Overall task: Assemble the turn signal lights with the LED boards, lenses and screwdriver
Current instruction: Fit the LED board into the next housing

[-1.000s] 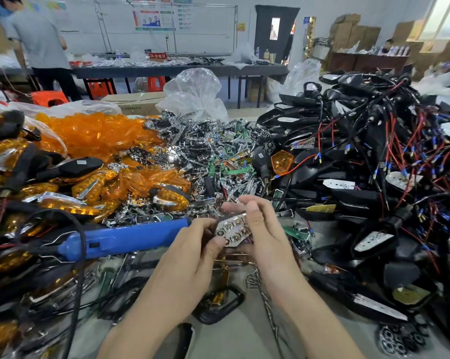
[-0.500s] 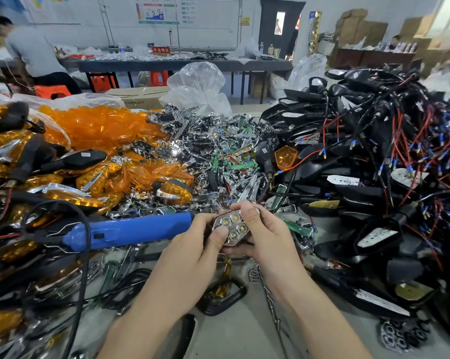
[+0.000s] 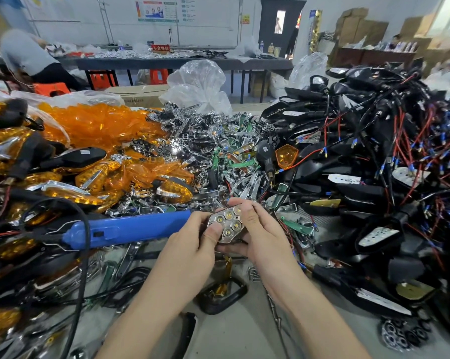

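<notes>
- Many finished or part-finished amber lights (image 3: 14, 149) are heaped at the far left of the counter (image 3: 239, 332), glossy and faceted, some with chrome trim and black stems.
- Loose amber lenses (image 3: 99, 125), translucent and thin-walled, are piled just right of that heap, partly inside a clear bag.
- A blue electric screwdriver (image 3: 130, 228) is laid across the near-left clutter, its smooth plastic body pointing toward the hands and its black cord looping to the near left; it is not gripped.
- The left hand (image 3: 190, 244) is closed on the reflector piece (image 3: 227, 224), the thumb pressed on its near-left face.
- That piece, a chrome-bright, roughly hexagonal cluster of round cups with small yellowish LEDs showing in them, is held in the middle above the counter, between both hands.
- The right hand (image 3: 260, 229) is closed on its right edge, fingers wrapped behind and thumb on top.
- By the look of it, the LED board and reflector are being seated together; the housing, the lens and the screwing are judged to remain for this unit.
- Chrome reflectors and green boards (image 3: 234, 161) are scattered beyond the hands.
- Black matte housings (image 3: 374, 190) with red and black wires are stacked at the right, many with white boards fitted but no lens.
</notes>
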The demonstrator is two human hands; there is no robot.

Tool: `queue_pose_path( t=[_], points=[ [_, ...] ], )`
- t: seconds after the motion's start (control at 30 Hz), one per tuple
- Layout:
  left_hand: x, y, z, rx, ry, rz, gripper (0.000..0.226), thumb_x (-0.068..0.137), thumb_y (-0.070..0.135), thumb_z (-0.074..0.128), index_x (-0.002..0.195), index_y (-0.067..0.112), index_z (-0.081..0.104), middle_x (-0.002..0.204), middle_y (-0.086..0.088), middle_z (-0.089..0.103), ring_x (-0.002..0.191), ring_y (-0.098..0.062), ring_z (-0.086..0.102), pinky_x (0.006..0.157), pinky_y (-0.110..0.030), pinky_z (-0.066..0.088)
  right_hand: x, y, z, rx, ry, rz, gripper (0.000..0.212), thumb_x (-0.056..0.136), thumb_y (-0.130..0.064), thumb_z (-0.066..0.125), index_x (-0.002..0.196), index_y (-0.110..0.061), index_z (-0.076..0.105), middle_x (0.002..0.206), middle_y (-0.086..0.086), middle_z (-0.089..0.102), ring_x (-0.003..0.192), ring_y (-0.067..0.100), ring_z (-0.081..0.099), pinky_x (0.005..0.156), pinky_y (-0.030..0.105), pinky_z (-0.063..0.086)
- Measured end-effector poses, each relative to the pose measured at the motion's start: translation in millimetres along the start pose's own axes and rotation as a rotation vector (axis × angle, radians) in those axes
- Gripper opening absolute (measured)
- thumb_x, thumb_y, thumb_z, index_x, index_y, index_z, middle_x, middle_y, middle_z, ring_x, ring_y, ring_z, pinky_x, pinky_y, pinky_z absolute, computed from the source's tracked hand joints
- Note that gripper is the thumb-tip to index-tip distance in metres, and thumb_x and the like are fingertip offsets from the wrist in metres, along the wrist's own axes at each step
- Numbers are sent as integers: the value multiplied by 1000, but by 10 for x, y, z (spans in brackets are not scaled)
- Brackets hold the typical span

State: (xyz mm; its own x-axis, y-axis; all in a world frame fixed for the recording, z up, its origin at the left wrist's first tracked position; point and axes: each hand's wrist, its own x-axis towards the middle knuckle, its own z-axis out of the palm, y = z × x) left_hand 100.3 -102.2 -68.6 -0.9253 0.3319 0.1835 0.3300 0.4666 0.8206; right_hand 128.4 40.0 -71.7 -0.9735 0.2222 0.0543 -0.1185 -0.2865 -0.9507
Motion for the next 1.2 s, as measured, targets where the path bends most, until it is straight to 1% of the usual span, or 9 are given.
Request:
queue_pose_path(
  t=[0.17,0.23,0.4,0.6,0.7,0.87,1.0,1.1,1.2],
  points=[
    [-17,6,-1,6,-86,45,21,91,63,43,108,53,50,96,30,65,85,3,63,73,-29,53,-18,-12,-27,-57,34,-49,27,105,-32,50,105,-18,73,113,9,74,94,27,75,66,37,62],
    [0,-1,10,7,-80,37,15,92,57,50,107,55,48,99,35,63,90,8,61,73,-24,50,-28,-15,-26,-54,43,-45,24,106,-27,50,107,-18,73,109,7,75,93,26,76,65,36,62],
    [-2,-7,43,16,-79,-9,28,97,45,55,116,60,42,98,16,69,92,1,62,89,-39,52,-37,15,-17,-114,75,-71,23,106,-24,52,101,-21,75,102,2,74,86,16,73,63,33,62],
    [-39,29,127,68,-23,-23,30,100,37,52,117,57,36,85,13,67,78,-11,63,76,-45,54,-5,3,-7,-104,42,-68,24,106,-26,53,95,-26,75,105,0,74,85,21,72,63,33,62],
    [-30,16,129,83,-17,14,33,100,38,51,114,63,34,73,21,63,66,-4,58,60,-36,47,11,1,-21,-101,34,-84,25,106,-26,53,96,-29,76,109,2,74,92,23,72,66,34,62],
    [-10,1,75,-25,-80,58,28,103,37,46,113,63,39,96,35,60,91,10,57,68,-9,43,13,19,-51,-71,19,-81,24,106,-26,52,101,-22,74,110,1,74,100,24,72,67,36,63],
    [11,-35,123,-16,-55,14,28,104,29,45,106,57,44,84,2,65,80,-8,57,67,-32,49,23,45,-46,-84,23,-85,22,106,-23,52,103,-15,72,103,2,73,91,20,74,64,35,63],
    [51,-56,155,-20,-15,18,30,103,23,48,101,52,47,77,5,62,76,-7,56,65,-26,47,18,62,-45,-78,26,-97,22,106,-23,52,101,-18,73,103,3,74,91,21,74,65,35,63],
    [71,-64,177,2,11,58,36,103,23,49,101,59,46,75,6,63,73,-7,57,63,-22,45,26,77,-67,-79,41,-111,23,106,-24,52,101,-19,73,110,10,72,101,29,72,68,37,63]
  ],
)
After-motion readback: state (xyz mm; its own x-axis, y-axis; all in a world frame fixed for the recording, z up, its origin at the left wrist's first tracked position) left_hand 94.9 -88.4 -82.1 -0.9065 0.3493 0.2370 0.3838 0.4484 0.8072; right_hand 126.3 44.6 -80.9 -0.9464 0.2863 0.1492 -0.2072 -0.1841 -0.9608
